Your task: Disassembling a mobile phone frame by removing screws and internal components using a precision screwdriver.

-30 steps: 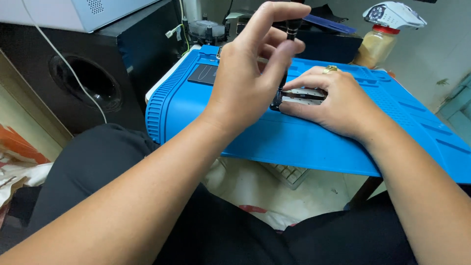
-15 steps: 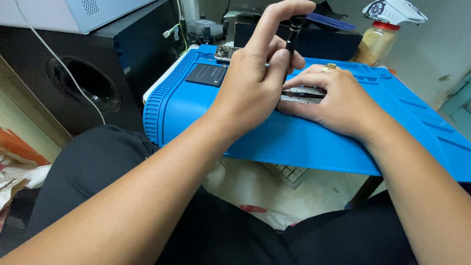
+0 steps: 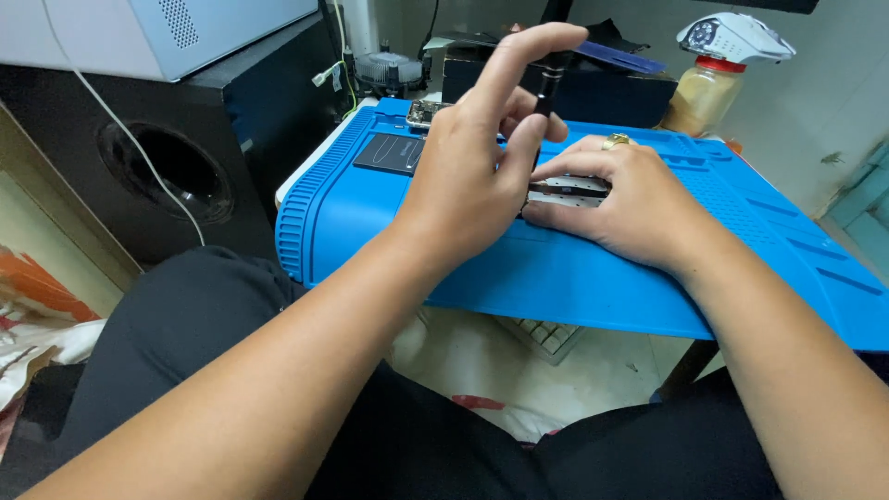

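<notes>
My left hand (image 3: 482, 167) holds a slim black screwdriver (image 3: 548, 79) upright, index finger resting on its top, with the tip down at a flat silver device (image 3: 567, 190). That device lies on a blue ribbed work mat (image 3: 574, 268). My right hand (image 3: 630, 199), with a gold ring on one finger, presses flat on the device and covers most of it.
A dark rectangular part (image 3: 391, 153) and a small metal piece (image 3: 424, 113) lie at the mat's far left. Behind stand a black box (image 3: 593, 93), an amber bottle (image 3: 696, 97) under a white mouse (image 3: 733, 37), a small fan (image 3: 381, 69) and a black speaker (image 3: 167, 157) at left.
The screwdriver stays upright over the device while my left fingers shift slightly around it. The right hand keeps pressing the device in place.
</notes>
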